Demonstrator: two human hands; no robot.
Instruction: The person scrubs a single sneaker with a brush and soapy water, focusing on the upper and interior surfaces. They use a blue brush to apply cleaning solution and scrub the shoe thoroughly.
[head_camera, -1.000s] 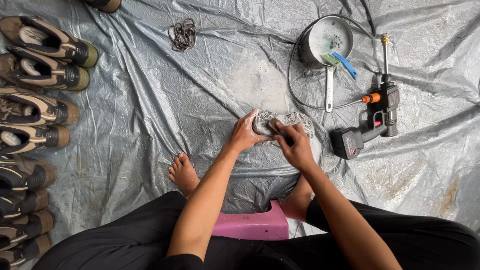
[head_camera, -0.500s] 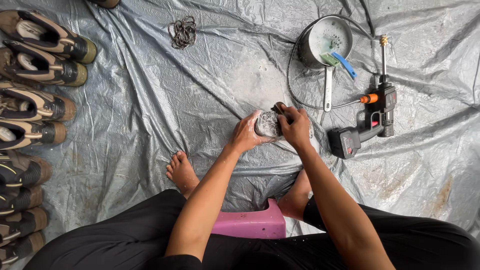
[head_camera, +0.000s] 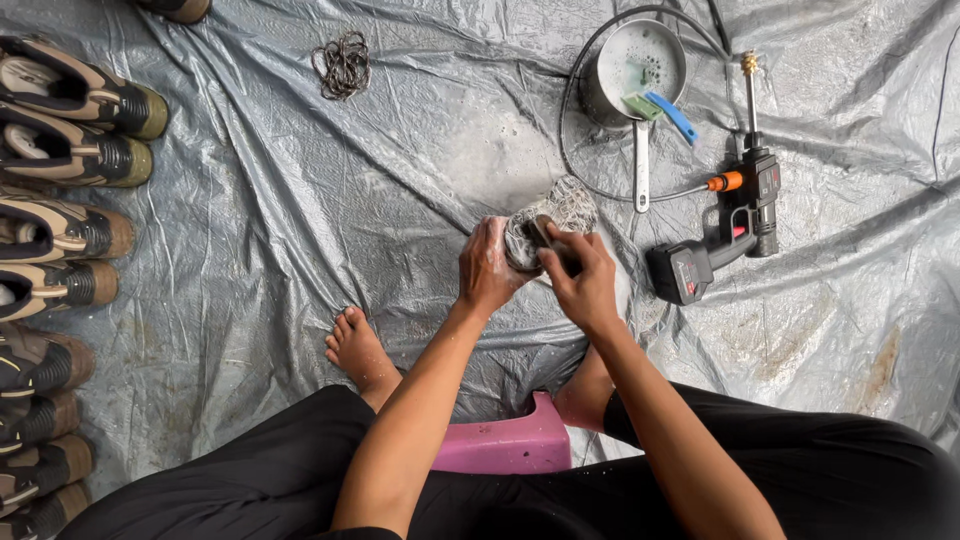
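Observation:
A grey, soapy shoe (head_camera: 566, 204) is held up over the grey tarp (head_camera: 300, 200) in front of me. My left hand (head_camera: 488, 268), wet with suds, grips its left side. My right hand (head_camera: 582, 280) is closed around a small dark brush (head_camera: 548, 236) pressed against the near end of the shoe; my fingers hide most of the brush. Both forearms reach forward from my lap.
Several tan and black shoes (head_camera: 70, 160) line the left edge. A bundle of laces (head_camera: 343, 64) lies at the back. A pan (head_camera: 632, 62) of soapy water holds a blue brush (head_camera: 672, 114). A cordless spray gun (head_camera: 728, 228) with hose lies to the right. A pink stool (head_camera: 505, 450) and my bare foot (head_camera: 358, 350) are close.
The shoe has been turned from lying sideways to end-on and lifted slightly. My right hand has shifted over its near end with the brush.

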